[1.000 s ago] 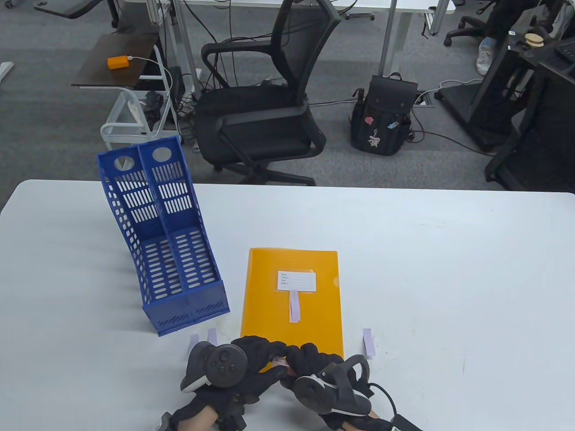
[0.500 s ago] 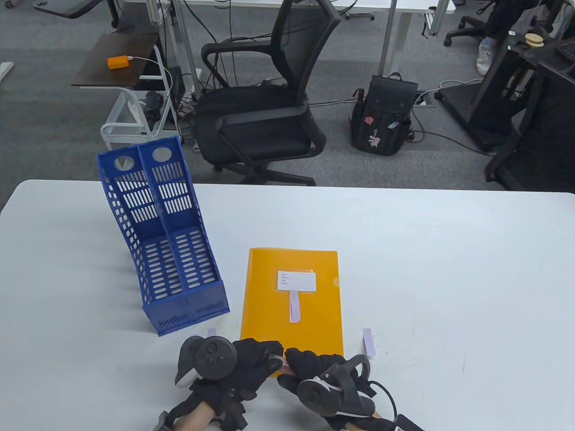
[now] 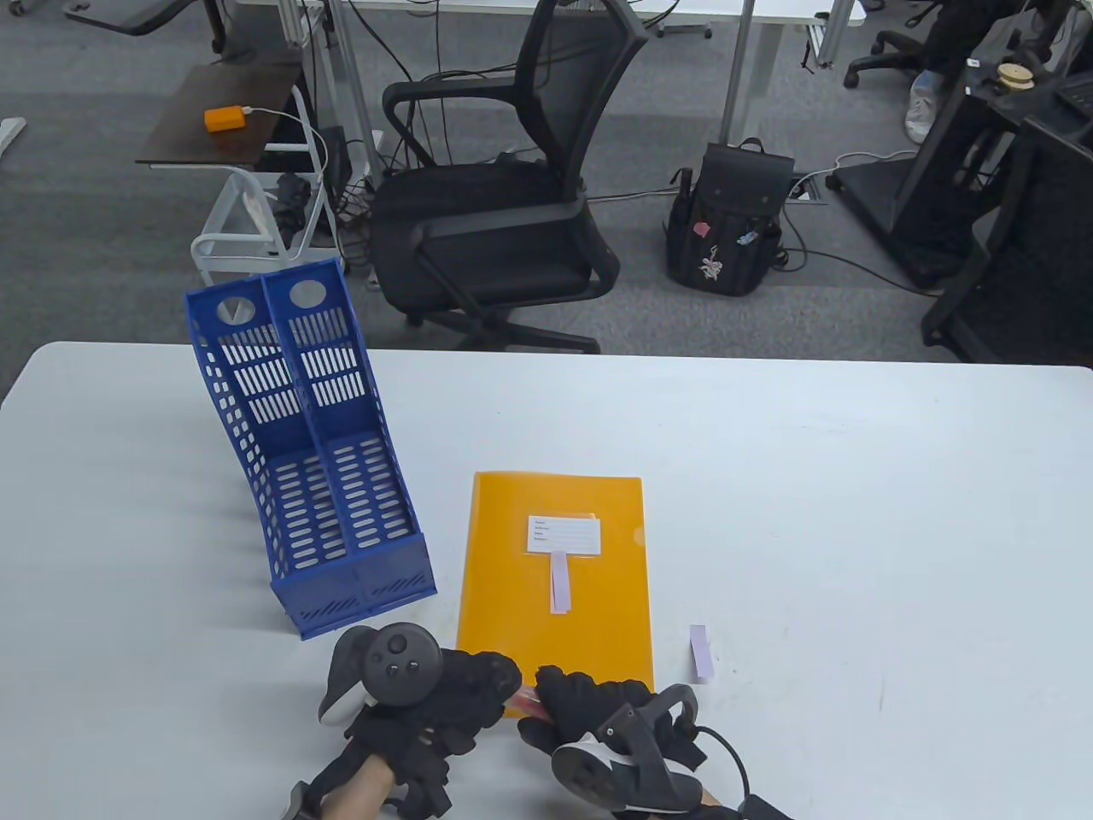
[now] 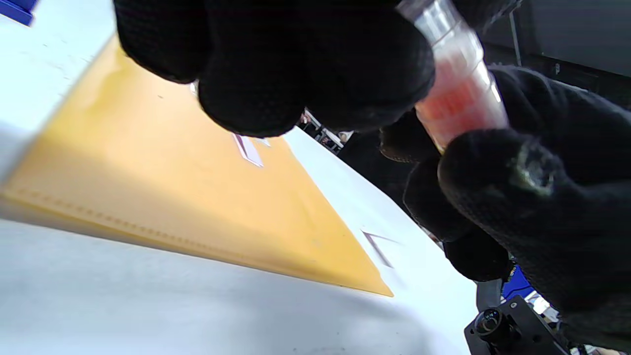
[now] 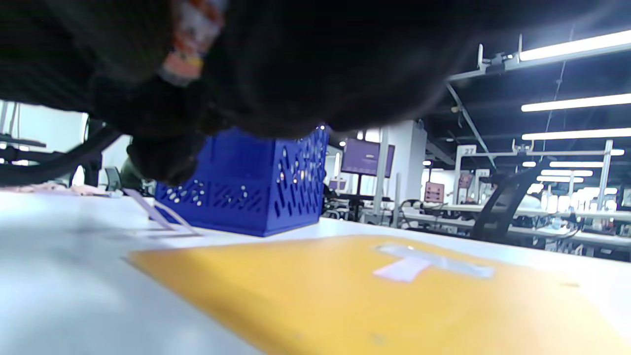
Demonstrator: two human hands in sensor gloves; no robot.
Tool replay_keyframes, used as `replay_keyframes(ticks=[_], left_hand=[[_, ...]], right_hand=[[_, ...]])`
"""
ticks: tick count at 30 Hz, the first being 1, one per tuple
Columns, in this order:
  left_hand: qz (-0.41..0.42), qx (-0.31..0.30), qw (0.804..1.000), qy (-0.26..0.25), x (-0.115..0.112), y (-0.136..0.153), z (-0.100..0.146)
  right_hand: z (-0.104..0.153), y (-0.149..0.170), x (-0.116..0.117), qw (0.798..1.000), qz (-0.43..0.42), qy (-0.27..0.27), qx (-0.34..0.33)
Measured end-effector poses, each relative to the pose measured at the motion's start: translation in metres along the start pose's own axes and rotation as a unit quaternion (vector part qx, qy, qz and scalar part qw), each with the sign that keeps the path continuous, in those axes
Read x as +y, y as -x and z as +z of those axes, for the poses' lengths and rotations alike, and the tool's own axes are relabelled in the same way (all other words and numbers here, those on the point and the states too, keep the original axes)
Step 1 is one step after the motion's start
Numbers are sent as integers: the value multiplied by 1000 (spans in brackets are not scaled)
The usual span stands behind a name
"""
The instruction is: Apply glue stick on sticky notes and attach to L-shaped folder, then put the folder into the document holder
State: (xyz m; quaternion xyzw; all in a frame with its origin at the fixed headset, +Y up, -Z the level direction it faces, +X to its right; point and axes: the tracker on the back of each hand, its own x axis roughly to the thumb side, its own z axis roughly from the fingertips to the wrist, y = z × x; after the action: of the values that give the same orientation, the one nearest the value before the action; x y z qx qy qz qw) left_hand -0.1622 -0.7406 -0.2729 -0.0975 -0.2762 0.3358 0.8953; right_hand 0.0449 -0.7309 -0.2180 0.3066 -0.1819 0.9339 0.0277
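Left wrist view: both the left hand (image 4: pixel 296 64) and right hand (image 4: pixel 537 207) clamp curled fingers on the glue stick (image 4: pixel 458 93); twist gently, keeping it above the yellow folder (image 4: pixel 187 197).

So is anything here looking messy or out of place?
Mostly tidy. The orange folder lies flat and square beside the blue document holder. One oddity: a purple sticky note lies loose on the table right of the folder, and in the right wrist view another strip curls up off the table instead of lying flat.
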Motion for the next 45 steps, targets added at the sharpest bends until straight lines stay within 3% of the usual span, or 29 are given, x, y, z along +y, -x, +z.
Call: replay_keyframes(ticks=[8, 11, 16, 22, 29, 36, 45], left_hand=[[6, 8, 998, -65, 35, 15, 21], [-19, 24, 993, -115, 52, 21, 35], [-52, 91, 980, -167, 72, 37, 55], [-89, 206, 965, -139, 78, 62, 63], [-178, 344, 922, -28, 63, 85, 53], [-195, 393, 898, 1, 59, 95, 52], [-198, 405, 893, 17, 56, 100, 50]], right_hand=[[3, 16, 3, 999, -17, -4, 30], [3, 18, 6, 999, -17, -8, 32], [5, 19, 10, 999, -22, -20, 37], [5, 18, 15, 998, -28, -35, 35], [5, 16, 16, 998, -30, -48, 32], [5, 16, 17, 998, -31, -50, 33], [5, 16, 17, 998, -31, -54, 33]])
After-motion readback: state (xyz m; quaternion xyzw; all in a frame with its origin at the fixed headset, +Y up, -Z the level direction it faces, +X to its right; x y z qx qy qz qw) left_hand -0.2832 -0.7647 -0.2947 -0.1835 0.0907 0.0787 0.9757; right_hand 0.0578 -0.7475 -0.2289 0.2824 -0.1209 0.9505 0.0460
